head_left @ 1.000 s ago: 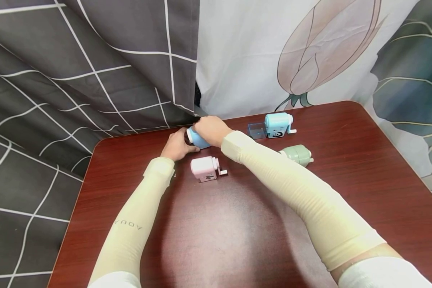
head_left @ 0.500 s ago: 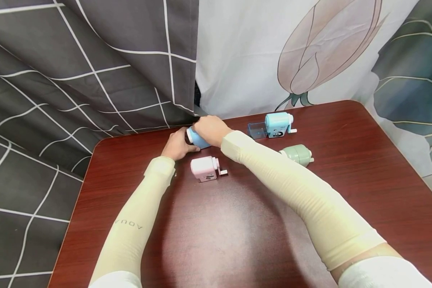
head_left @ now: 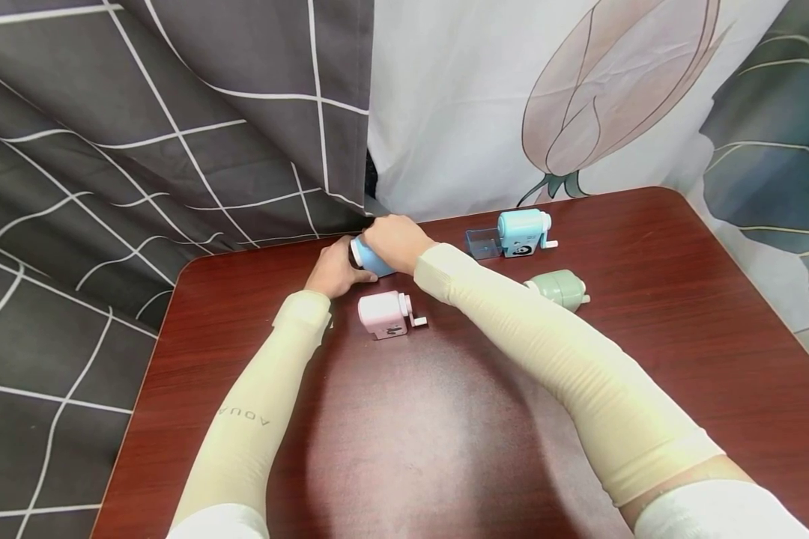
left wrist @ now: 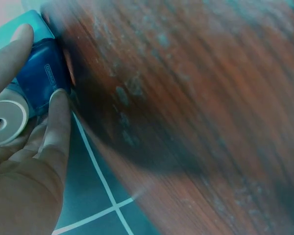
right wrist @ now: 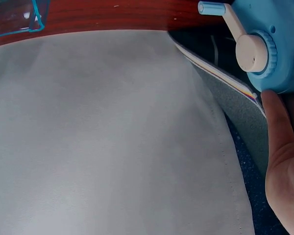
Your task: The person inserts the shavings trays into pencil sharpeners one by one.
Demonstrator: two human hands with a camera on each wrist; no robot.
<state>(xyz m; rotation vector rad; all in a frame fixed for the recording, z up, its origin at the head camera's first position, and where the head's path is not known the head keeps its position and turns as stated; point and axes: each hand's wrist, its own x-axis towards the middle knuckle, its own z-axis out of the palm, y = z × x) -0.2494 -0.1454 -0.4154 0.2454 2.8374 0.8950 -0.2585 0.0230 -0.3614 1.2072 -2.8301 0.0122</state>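
1. Both hands hold the blue pencil sharpener [head_left: 371, 260] at the upper centre of the frame, near the bench's [head_left: 445, 419] far edge.
2. The left hand [head_left: 332, 272] grips its end; the right hand [head_left: 394, 241] curls over its top.
3. Against the earlier frames nothing has shifted: same grasp, same spot, so the work looks paused.
4. The pink sharpener [head_left: 386, 314] sits just below.

I count four pencil sharpeners on the tabletop [head_left: 647, 337]: two blue [head_left: 371, 260] [head_left: 522, 233], one pink [head_left: 383, 314], one green [head_left: 558, 288]. My two hands [head_left: 333, 271] [head_left: 394, 239] hold one blue.
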